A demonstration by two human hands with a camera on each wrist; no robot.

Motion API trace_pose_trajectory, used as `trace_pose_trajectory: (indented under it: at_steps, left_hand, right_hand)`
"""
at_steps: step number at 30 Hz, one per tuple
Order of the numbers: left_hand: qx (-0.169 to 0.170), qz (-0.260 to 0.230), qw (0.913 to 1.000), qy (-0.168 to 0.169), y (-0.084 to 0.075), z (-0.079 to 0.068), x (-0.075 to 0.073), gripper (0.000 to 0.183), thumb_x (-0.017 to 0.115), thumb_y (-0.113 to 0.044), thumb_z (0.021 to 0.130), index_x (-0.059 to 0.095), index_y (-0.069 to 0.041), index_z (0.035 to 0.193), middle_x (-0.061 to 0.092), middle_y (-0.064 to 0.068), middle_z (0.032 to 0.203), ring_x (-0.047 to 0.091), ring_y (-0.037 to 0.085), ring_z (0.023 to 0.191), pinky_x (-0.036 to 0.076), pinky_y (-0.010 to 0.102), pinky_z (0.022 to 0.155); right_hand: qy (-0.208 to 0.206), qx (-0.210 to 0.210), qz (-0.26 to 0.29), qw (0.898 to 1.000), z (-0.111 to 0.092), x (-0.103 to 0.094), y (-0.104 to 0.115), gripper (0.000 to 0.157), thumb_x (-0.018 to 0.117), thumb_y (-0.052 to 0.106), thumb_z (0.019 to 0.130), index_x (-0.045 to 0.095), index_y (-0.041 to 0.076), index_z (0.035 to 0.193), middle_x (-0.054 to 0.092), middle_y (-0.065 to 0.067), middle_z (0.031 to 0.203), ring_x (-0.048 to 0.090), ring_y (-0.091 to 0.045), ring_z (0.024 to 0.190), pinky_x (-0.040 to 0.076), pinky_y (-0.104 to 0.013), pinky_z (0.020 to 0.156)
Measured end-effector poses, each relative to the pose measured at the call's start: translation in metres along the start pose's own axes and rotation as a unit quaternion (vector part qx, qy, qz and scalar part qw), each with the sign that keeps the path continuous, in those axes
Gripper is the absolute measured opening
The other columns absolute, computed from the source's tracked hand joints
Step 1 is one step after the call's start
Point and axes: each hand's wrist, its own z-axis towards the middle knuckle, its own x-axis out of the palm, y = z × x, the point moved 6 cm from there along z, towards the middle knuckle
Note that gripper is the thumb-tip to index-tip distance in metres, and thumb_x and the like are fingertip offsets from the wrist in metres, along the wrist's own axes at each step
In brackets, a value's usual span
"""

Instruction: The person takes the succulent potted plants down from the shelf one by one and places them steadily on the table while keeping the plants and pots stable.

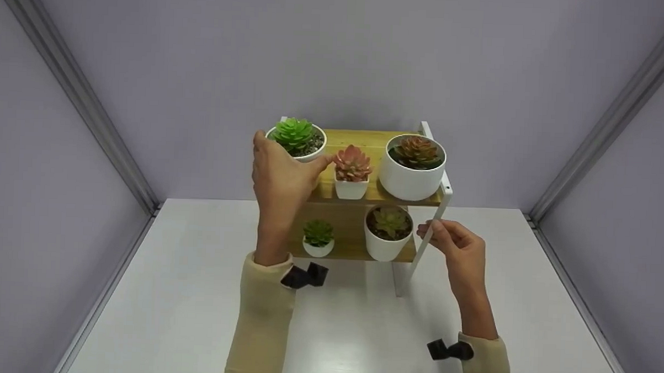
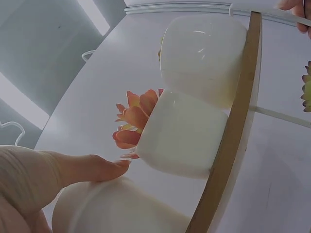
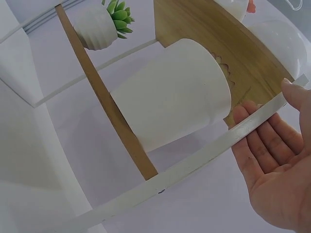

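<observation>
Head: left hand (image 1: pixel 281 176) is grasping green potted plant (image 1: pixel 295 136), top shelf's (image 1: pixel 353 137) left end; right hand (image 1: pixel 465 254) is gripping stand leg (image 1: pixel 419 256), presumably bracing it.
Left wrist: thumb (image 2: pixel 99 169) is pressing white pot (image 2: pixel 112 206).
Right wrist: fingers (image 3: pixel 265 145) are curling behind leg.

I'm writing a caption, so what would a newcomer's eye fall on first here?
Probably the bright green succulent in its white pot, held by the left hand at the top shelf's left end. Then the pink succulent in that shelf's middle, and the right hand gripping the white leg at right.
</observation>
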Motion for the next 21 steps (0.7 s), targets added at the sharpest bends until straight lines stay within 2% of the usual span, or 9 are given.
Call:
trace_pose_trajectory:
  at_steps: [9, 15, 21]
  left_hand:
    - [-0.010, -0.006, 0.9996, 0.026, 0.0029, 0.0043, -0.0030, 0.127, 0.093, -0.046, 0.077, 0.015, 0.003, 0.165, 0.042, 0.025, 0.161, 0.044, 0.040, 0.151, 0.043, 0.051, 0.122]
    - [-0.003, -0.025, 0.9994, 0.024, 0.0048, 0.0036, -0.0044, 0.119, 0.095, -0.043, 0.076, 0.024, 0.001, 0.161, 0.048, 0.022, 0.155, 0.049, 0.038, 0.146, 0.046, 0.051, 0.119]
    - [-0.001, -0.017, 0.9997, 0.019, 0.0048, 0.0035, -0.0053, 0.114, 0.095, -0.045, 0.075, 0.030, 0.000, 0.158, 0.052, 0.020, 0.151, 0.052, 0.037, 0.143, 0.046, 0.052, 0.118]
  right_hand:
    - [0.000, 0.002, 0.000, 1.000, -0.0010, 0.0004, -0.0003, 0.026, 0.069, 0.015, 0.103, 0.073, -0.010, 0.112, 0.082, -0.006, 0.098, 0.081, -0.020, 0.094, 0.062, -0.034, 0.096]
    - [-0.007, -0.005, 0.006, 1.000, -0.0006, 0.0008, -0.0018, 0.027, 0.068, 0.013, 0.103, 0.073, -0.012, 0.111, 0.082, -0.005, 0.097, 0.081, -0.020, 0.093, 0.063, -0.034, 0.095]
    - [-0.017, -0.004, 0.000, 1.000, -0.0001, 0.0002, -0.0040, 0.027, 0.068, 0.015, 0.103, 0.075, -0.010, 0.109, 0.082, -0.004, 0.096, 0.081, -0.019, 0.092, 0.063, -0.034, 0.094]
